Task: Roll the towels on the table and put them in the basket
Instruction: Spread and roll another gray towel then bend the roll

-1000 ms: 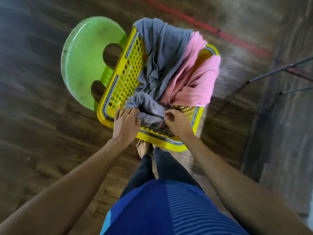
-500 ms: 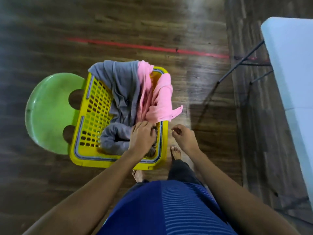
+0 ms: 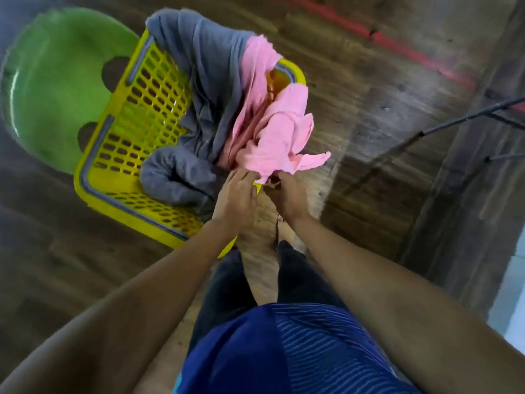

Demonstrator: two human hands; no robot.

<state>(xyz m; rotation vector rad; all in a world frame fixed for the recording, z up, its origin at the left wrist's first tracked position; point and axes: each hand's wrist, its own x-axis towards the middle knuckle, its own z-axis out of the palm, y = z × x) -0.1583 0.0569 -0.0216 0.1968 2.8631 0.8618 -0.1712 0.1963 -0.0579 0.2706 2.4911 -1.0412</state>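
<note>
Subject: pink soft-cloth towel (image 3: 281, 132), bunched and unrolled, lying in a yellow perforated plastic basket (image 3: 113, 191) and spilling over its near-right rim; one corner pokes out past the rim.
Neighbour: grey soft-cloth towel (image 3: 210, 81), heaped in the same basket, touching the pink one along its left side, far end draped over the far rim.
Basket site: on the dark wood-plank floor (image 3: 369, 180), just beside a green round plastic stool (image 3: 56, 89); contact between the two not clear.
Handling (judged): light, limp, no stiffness; sags wherever unsupported. Not fragile. Nap gives purchase, so slip unlikely. Folds lie against the grey cloth and may drag it along.
Grip site (judged): lower hem, one corner per hand, so the cloth opens flat when lifted.
Left hand (image 3: 235, 199): back up, fingers pointing away from the body, tips lost under the pink hem; whether they grip it, cannot tell.
Right hand (image 3: 287, 199): just beside the left, fingers curled, pinching the hem.
Arms: both stretched forward and down, wrists close together, converging on one spot over the near-right rim.
Caveat: motion blur softens finger detail.
</note>
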